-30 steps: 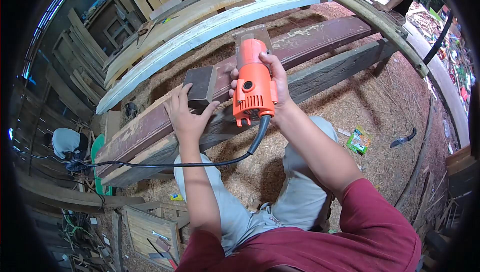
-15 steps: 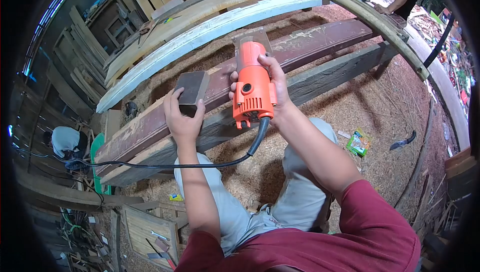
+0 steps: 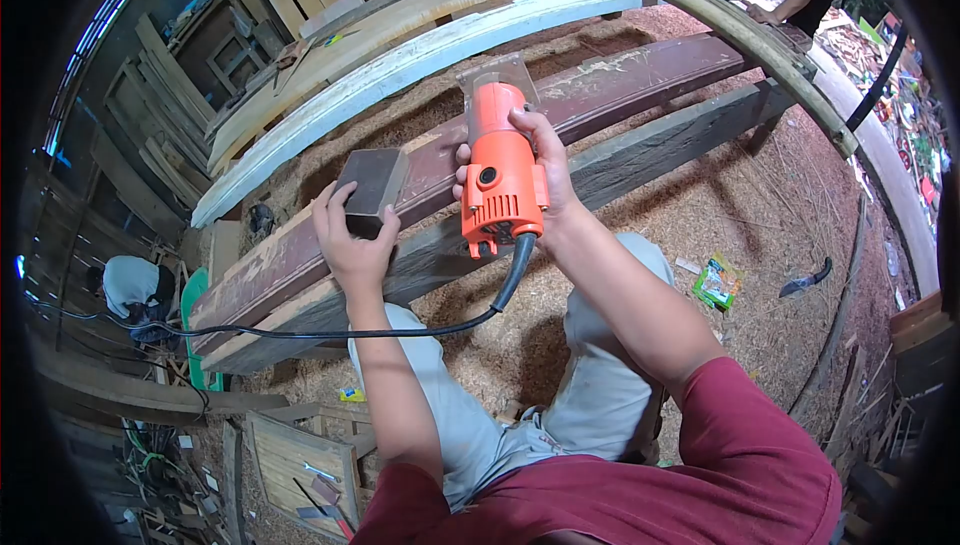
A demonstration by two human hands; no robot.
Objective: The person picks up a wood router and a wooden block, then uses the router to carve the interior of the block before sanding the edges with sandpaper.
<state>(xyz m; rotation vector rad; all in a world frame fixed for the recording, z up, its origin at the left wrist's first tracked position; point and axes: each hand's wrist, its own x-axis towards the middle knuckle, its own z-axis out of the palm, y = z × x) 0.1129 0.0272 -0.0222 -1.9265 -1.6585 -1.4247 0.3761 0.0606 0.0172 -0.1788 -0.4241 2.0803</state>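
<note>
My right hand (image 3: 545,160) is wrapped around an orange trim router (image 3: 500,170), whose clear base points away from me over the boards. A black power cord (image 3: 440,333) leaves its near end and runs off to the left across my left forearm. My left hand (image 3: 352,245) grips the near end of a dark wooden block (image 3: 375,180), fingers on its left side and thumb on the right. That block rests on a long reddish-brown moulded board (image 3: 640,80). Alongside, nearer to me, lies a grey weathered beam (image 3: 660,145).
Beyond is a white-painted board (image 3: 430,55) and a pale plank. A bamboo pole (image 3: 740,40) crosses the boards at right, near another person's hands (image 3: 765,15). A knife (image 3: 805,280) and a green packet (image 3: 718,283) lie on the sawdust. Another person (image 3: 130,285) sits far left.
My left hand and the wooden block have shifted slightly left and toward me. The router has moved a touch left, still in my right hand.
</note>
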